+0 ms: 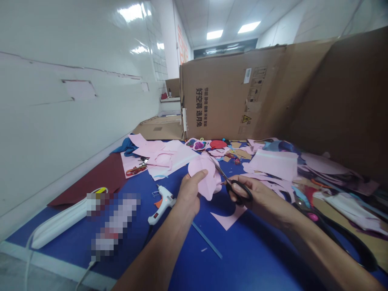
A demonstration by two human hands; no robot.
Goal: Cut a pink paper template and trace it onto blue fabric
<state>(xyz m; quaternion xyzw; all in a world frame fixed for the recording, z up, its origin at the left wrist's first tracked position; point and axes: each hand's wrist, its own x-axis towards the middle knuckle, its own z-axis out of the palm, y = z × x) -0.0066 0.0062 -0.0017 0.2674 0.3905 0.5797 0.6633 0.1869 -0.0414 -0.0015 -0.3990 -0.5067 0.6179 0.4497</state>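
Has a white glue gun (162,204) lying at left on the blue table (257,258), perhaps for easy reach; grips pink paper (200,166) in the left hand (191,190), above the table, with thumb on top, likely to steady its edge; holds black-handled scissors (247,195) in the right hand (254,190), with fingers wrapped round the handles, angled leftward, presumably to meet the paper.

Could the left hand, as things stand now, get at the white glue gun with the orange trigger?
Probably yes: the left hand is close to the glue gun, which lies apparently uncovered on the blue table. But the hand would likely first have to release the pink paper cutout it holds.
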